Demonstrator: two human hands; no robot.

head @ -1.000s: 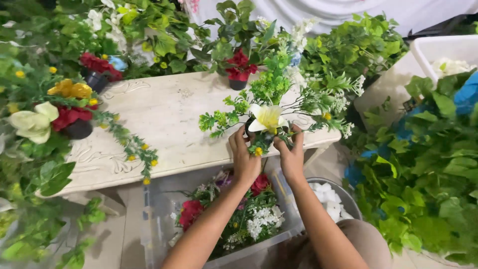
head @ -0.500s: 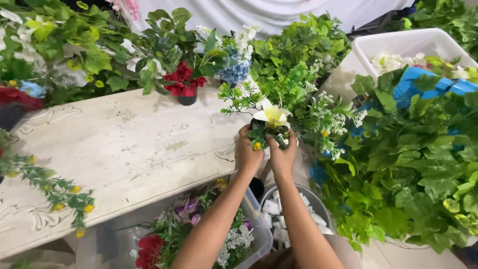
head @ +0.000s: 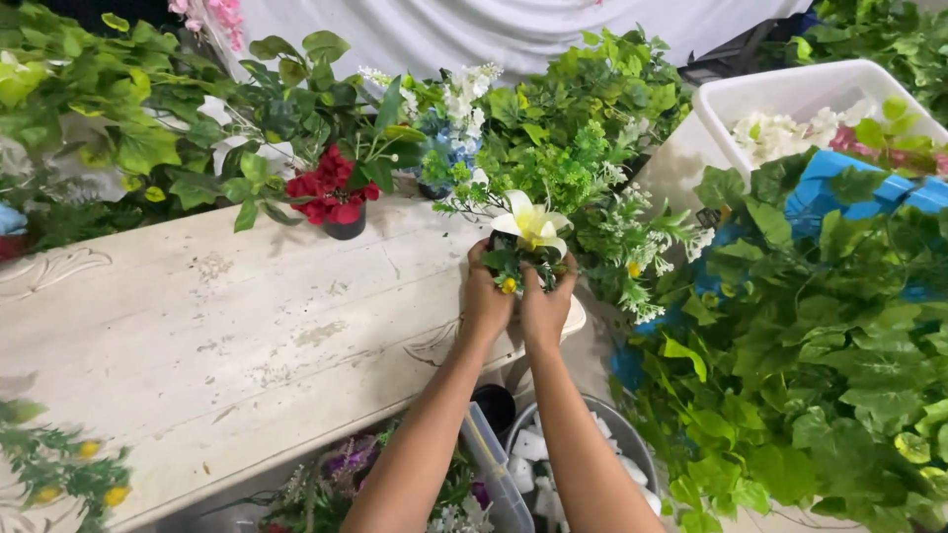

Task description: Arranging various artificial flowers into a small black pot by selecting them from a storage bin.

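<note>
Head view, looking down along both forearms. The left hand (head: 486,296) and the right hand (head: 546,304) meet side by side at the right end of a whitewashed, worn wooden table (head: 197,326), close to its front edge. Both hands are cupped with fingers curled around a small dark pot holding a white lily with a yellow centre, green sprigs and small yellow buds (head: 529,242). The pot itself is almost wholly hidden by the fingers; the lily rises upright just above the fingertips, so the arrangement sits between the two palms, with its blossom clear of the grip. Whether the pot rests on the tabletop or is lifted cannot be told.

Further back on the table, to the left of the hands, stands a dark pot of red flowers with broad green leaves (head: 334,202). Behind the lily rises a spray of white and blue flowers (head: 456,118) among dense green foliage. At upper right a white plastic tub (head: 750,94) holds pale blooms. Below the table edge, between the forearms, lies a grey round bucket with white pieces (head: 632,449).
</note>
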